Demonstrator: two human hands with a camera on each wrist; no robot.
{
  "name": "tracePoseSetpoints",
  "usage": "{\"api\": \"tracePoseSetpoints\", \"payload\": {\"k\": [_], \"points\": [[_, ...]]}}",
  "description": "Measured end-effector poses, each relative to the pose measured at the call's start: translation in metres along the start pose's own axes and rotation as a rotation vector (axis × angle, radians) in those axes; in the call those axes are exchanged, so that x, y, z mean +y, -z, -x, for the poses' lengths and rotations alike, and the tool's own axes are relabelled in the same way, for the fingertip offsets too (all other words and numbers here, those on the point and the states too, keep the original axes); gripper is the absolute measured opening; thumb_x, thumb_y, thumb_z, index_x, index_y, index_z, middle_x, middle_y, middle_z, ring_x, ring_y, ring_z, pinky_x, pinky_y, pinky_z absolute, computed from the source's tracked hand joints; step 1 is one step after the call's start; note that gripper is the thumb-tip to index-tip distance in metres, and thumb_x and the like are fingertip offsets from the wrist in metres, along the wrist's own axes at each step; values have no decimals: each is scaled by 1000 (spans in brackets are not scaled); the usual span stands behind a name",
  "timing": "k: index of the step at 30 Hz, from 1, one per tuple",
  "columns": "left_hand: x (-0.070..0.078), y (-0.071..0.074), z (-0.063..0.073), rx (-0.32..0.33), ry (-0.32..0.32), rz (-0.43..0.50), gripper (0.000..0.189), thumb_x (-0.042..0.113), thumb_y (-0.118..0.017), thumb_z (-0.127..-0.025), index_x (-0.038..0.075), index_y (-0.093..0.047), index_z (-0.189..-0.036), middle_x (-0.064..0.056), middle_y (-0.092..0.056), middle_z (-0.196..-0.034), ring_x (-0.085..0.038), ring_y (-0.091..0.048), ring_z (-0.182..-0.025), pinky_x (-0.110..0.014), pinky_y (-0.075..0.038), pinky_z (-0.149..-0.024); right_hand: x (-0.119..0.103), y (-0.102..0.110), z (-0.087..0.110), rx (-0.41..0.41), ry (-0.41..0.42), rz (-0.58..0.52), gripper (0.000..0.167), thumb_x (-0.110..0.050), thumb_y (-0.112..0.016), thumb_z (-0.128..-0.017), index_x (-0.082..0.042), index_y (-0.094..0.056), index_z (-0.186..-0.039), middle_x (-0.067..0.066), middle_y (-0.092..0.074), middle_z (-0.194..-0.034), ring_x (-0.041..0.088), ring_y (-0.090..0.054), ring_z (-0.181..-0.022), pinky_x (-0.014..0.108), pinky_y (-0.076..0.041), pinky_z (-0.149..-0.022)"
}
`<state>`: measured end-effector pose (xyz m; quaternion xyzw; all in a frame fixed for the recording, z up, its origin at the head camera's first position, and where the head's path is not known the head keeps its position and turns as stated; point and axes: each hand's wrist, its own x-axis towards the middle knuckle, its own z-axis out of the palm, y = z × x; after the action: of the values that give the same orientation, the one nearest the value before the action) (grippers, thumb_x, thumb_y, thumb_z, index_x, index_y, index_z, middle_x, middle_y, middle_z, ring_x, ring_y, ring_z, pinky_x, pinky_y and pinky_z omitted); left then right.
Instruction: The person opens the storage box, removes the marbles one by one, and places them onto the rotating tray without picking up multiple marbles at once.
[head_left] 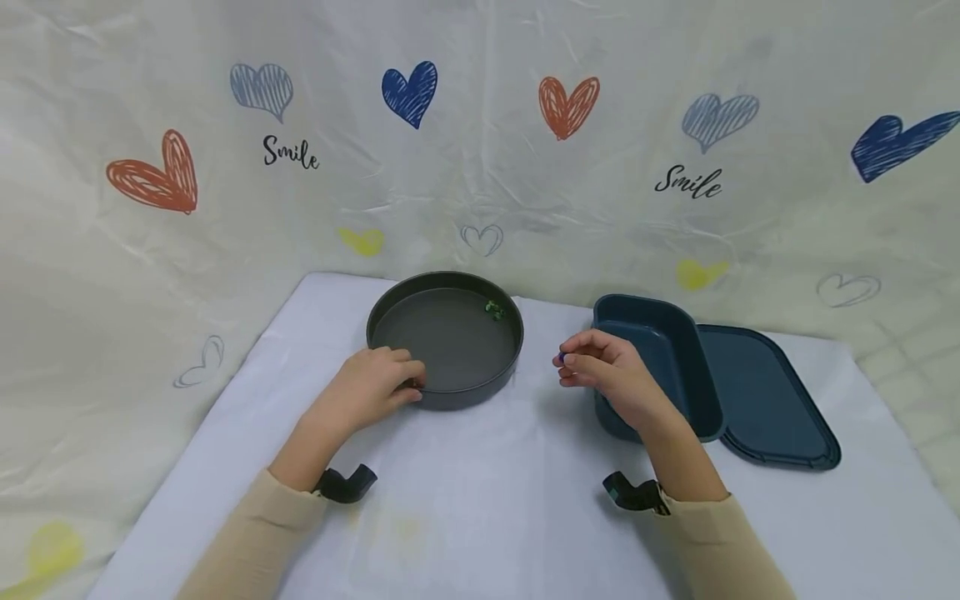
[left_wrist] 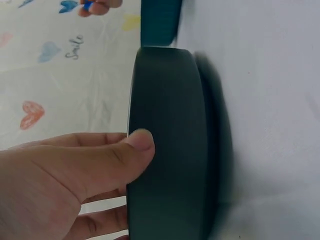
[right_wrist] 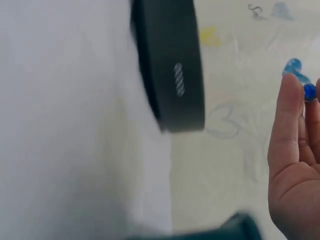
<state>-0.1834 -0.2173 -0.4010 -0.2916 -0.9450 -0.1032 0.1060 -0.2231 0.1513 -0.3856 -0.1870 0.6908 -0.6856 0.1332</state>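
Note:
A round dark grey cake pan (head_left: 442,342) sits on the table, with a small cluster of green glassy pieces (head_left: 494,310) on its floor at the far right side. My left hand (head_left: 367,385) grips the near-left rim. In the left wrist view the thumb (left_wrist: 140,140) presses the outer wall while the other fingers go over the rim, their tips hidden. My right hand (head_left: 611,371) is raised between the pan and a dark blue container (head_left: 660,333). Between thumb and fingertips it pinches a small shiny blue marble (right_wrist: 310,92).
The deep blue container stands right of the pan, partly covered by my right forearm and hand. A flat blue lid (head_left: 772,392) lies against its right side. White cloth (head_left: 480,500) covers the table, and a sheet printed with hearts (head_left: 480,167) hangs behind.

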Motion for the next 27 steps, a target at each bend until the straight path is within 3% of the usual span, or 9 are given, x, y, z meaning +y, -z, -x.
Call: {"api": "tracePoseSetpoints", "payload": {"k": [12,17,21,27], "points": [[-1,1,-1,33,-10,18,18,22,-86,-78,24,-69,-86,12,-62,-82,-12,-59,-72,-30,-48,-65,-28,-43,-43,-1,-6,-272,7,-6,-59,-99,-8,-60,-105,7,-67,-97,17,-68,-87,31,-59,-79],[1,5,1,37,-8,16,18,21,-85,-79,24,-70,-86,11,-63,-83,-13,-60,-73,-30,-49,-66,-37,-59,-62,-21,65,-448,13,-1,-52,-100,-9,-62,-102,7,-69,-94,15,-68,-82,27,-58,-78],[2,3,-1,36,-11,22,17,21,-85,-80,24,-70,-87,11,-63,-83,-13,-60,-74,-31,-49,-66,-38,-64,-67,-32,103,-571,19,2,-48,-101,-8,-64,-101,7,-72,-92,14,-70,-79,25,-58,-76],[3,0,-1,36,-11,23,19,20,-86,-78,24,-70,-85,12,-63,-82,-14,-60,-73,-32,-49,-66,-29,-69,-66,-64,29,-534,17,0,-50,-101,-8,-65,-101,8,-73,-93,14,-71,-80,27,-59,-77]]}}
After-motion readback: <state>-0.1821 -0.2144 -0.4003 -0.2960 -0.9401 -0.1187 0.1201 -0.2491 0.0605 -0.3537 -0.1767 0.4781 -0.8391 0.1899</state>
